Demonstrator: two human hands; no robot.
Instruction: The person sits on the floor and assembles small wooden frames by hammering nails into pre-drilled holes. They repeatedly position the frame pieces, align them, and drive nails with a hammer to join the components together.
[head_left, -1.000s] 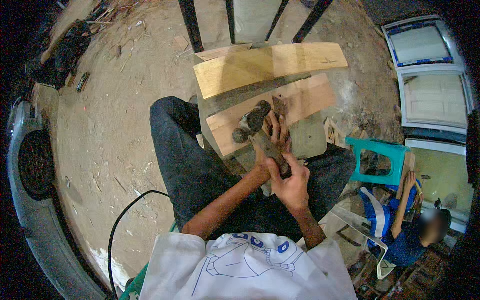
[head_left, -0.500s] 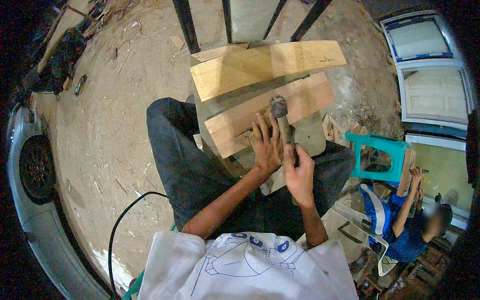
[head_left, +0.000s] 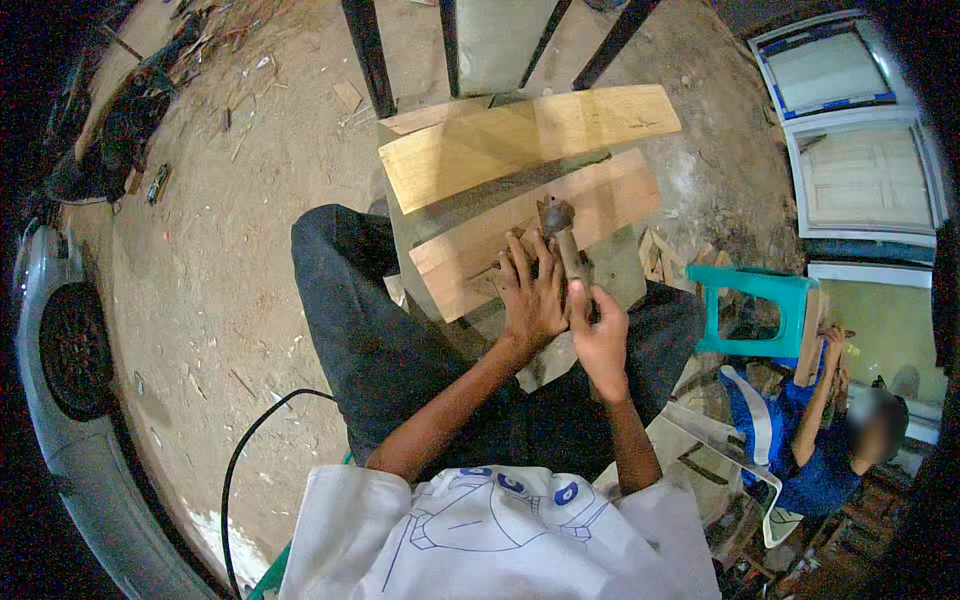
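Observation:
My right hand [head_left: 602, 345] is closed round the light handle of a hammer [head_left: 566, 240], its dark, rough head pointing away from me over a pinkish plank [head_left: 620, 196]. Just left of the handle, my left hand [head_left: 533, 297] rests at the plank's near edge with its fingers stretched out and slightly apart. What lies beneath its palm is hidden. The plank sits at a slant on a low work surface between my knees. Beyond it lies a second, yellower plank [head_left: 440, 160] with a curved edge.
Dark upright bars [head_left: 368, 60] stand at the far side. To the right are a teal plastic stool [head_left: 752, 345], a co-worker [head_left: 815, 480] with hands at a piece of wood, and white framed panels [head_left: 865, 175]. A grey car [head_left: 90, 480] and black cable [head_left: 232, 480] are left.
The hammer head has tipped slightly and shows a different side. Both hands stay nearly in place, the left fingers having shifted a little. The whole view has moved slightly.

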